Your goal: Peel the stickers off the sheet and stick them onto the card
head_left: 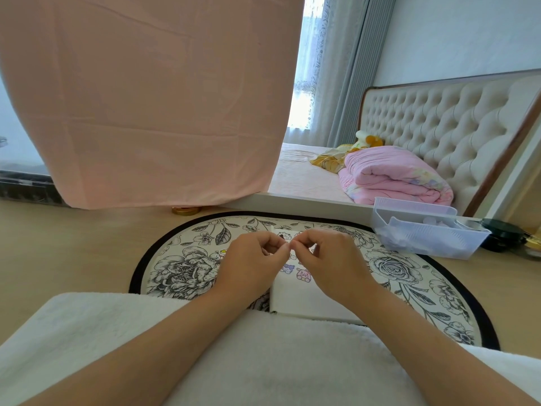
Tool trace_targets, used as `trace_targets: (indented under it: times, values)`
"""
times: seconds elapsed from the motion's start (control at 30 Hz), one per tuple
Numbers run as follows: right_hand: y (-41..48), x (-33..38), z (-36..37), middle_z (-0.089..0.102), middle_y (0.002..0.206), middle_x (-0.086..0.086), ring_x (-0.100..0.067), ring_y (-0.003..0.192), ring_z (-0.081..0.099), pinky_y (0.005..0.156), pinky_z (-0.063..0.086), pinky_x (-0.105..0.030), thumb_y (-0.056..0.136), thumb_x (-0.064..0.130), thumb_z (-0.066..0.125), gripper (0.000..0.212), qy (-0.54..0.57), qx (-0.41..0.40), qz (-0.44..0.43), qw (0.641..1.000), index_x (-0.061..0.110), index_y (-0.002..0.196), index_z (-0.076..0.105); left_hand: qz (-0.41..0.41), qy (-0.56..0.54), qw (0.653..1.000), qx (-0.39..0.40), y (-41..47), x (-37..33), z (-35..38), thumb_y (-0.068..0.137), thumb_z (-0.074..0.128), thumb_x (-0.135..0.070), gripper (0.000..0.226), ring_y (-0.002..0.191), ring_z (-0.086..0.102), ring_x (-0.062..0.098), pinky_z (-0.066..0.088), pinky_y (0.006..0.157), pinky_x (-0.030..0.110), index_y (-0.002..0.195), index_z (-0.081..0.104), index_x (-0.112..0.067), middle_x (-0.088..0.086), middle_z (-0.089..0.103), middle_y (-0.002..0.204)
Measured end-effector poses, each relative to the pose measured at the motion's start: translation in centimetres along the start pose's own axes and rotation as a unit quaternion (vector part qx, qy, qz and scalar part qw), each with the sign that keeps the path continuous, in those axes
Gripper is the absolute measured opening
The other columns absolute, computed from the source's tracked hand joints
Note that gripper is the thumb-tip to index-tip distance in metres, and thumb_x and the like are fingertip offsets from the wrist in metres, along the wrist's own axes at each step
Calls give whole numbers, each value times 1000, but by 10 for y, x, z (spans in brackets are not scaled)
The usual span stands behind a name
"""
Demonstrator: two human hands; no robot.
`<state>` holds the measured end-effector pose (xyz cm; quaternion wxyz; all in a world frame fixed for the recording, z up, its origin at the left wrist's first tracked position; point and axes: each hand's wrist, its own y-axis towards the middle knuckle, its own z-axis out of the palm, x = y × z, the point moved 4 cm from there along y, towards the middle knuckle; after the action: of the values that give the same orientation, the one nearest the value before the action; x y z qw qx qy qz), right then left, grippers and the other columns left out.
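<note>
A white card (295, 297) lies on the round floral mat (181, 271), with small cartoon stickers (303, 274) on its far half. Behind my hands a sticker sheet (285, 234) with cartoon figures peeks out. My left hand (251, 268) and my right hand (330, 265) hover above the card, fingers curled, with thumb and forefinger tips meeting in the middle. They seem to pinch something tiny between them; the piece itself is too small to make out. My forearms hide the card's sides.
A clear plastic bin (424, 232) with small items stands at the right, with a black round object (503, 232) beside it. A white fleece blanket (263, 361) covers my lap. A pink cloth (146, 98) hangs at the left; a bed (380, 171) lies behind.
</note>
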<state>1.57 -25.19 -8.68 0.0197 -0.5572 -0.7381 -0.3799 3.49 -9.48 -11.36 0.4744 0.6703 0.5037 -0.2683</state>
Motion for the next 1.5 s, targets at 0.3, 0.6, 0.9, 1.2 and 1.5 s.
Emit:
trace_targets:
  times: [0.3,0.6,0.9,1.2,1.5]
  values:
    - [2,-4,3,64,66,13,-12,49,59,51,48,-22,94,20,65,15,211,68,117,968,18,81,72,10,-44,998,54,0,-1,5,92,62,-27,14,58,46,4,41,59,25,78,62,-26,-7,57,66]
    - [2,-5,-6,64,55,18,-3,41,50,43,36,-11,88,12,77,4,282,65,113,951,12,89,80,30,-49,997,43,-2,-8,2,94,61,-19,13,74,54,-6,41,64,7,82,61,-23,-13,60,82]
    - [10,-8,-16,71,72,12,-7,53,62,51,48,-23,90,23,74,10,244,92,95,961,18,82,77,-7,-125,992,34,-2,-15,-1,91,65,-14,13,87,69,16,59,71,31,88,75,-23,-2,74,85]
    - [23,-39,-46,72,77,5,-8,55,64,62,57,-33,92,24,70,12,228,77,105,965,19,83,75,-18,-89,995,37,17,-52,28,89,73,-27,5,79,71,13,59,68,30,88,77,-27,-6,76,79]
    - [31,-97,-93,65,66,5,-13,58,63,54,50,-26,93,25,65,15,135,35,149,979,22,78,69,22,-16,999,43,48,-74,83,89,71,-26,9,45,54,-2,42,45,17,81,76,-24,-8,67,62]
